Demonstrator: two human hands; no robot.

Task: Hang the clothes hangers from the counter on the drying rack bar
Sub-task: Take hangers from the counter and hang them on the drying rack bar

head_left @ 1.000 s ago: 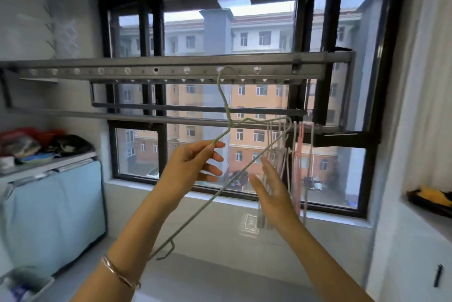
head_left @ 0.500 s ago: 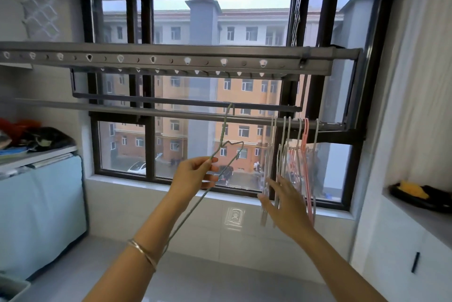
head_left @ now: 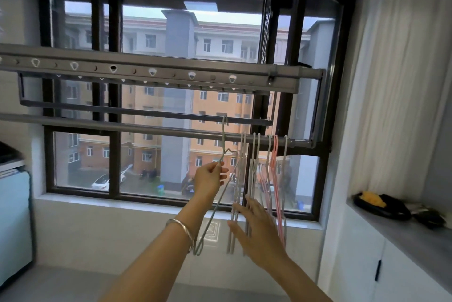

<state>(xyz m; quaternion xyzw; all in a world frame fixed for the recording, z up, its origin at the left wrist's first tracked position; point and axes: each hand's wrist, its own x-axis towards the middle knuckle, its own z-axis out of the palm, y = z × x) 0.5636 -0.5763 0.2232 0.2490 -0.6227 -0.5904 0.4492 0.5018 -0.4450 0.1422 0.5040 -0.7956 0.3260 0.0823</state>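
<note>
My left hand (head_left: 210,178) pinches a thin green wire hanger (head_left: 221,190) just below its neck. The hanger's hook rises to the lower drying rack bar (head_left: 146,128) and sits at or just over it. To the right, several white and pink hangers (head_left: 263,179) hang from the same bar. My right hand (head_left: 256,230) is spread open with straight fingers against the lower parts of those hanging hangers.
The upper rack beam (head_left: 171,72) with holes runs across the window (head_left: 156,96). A grey counter (head_left: 415,233) at the right holds a dark bag with a yellow item (head_left: 376,200). A light blue covered unit (head_left: 14,223) stands at the left.
My left hand has carried the green hanger right and down from the upper beam to the lower bar. My right hand stayed on the hanging hangers. The camera view shifted left.
</note>
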